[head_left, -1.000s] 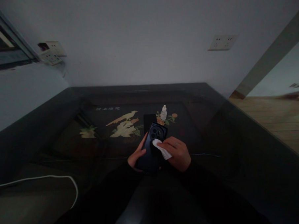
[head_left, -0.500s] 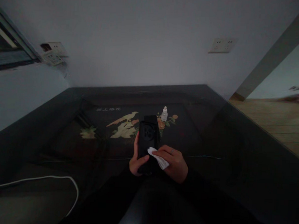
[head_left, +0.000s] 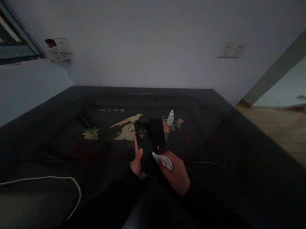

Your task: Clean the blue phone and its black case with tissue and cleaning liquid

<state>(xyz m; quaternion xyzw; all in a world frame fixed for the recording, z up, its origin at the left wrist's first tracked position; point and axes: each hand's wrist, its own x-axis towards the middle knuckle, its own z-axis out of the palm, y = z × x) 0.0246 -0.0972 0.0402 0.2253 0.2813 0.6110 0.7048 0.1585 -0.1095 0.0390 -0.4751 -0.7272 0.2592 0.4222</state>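
A black phone case [head_left: 146, 148] with a round camera area near its top is gripped by my left hand [head_left: 137, 162], thumb along its left edge. Whether a phone sits inside it I cannot tell. My right hand [head_left: 176, 173] pinches a crumpled white wipe [head_left: 165, 160], whose tip touches the case's lower right side. Just behind the case a flat black rectangular object [head_left: 157, 131] lies on the table. A small white dropper bottle [head_left: 170, 118] stands upright to the right of that.
The dark glossy table [head_left: 205, 130] bears a bird-and-flower picture [head_left: 128, 127]. At the front left a white cable [head_left: 48, 177] curves over a dull surface. Wall sockets [head_left: 233, 50] are above the table, beyond its back edge.
The case has tilted, its top swinging left, uncovering more of the black rectangular object behind. My right hand has turned slightly, and the wipe is more bunched up.
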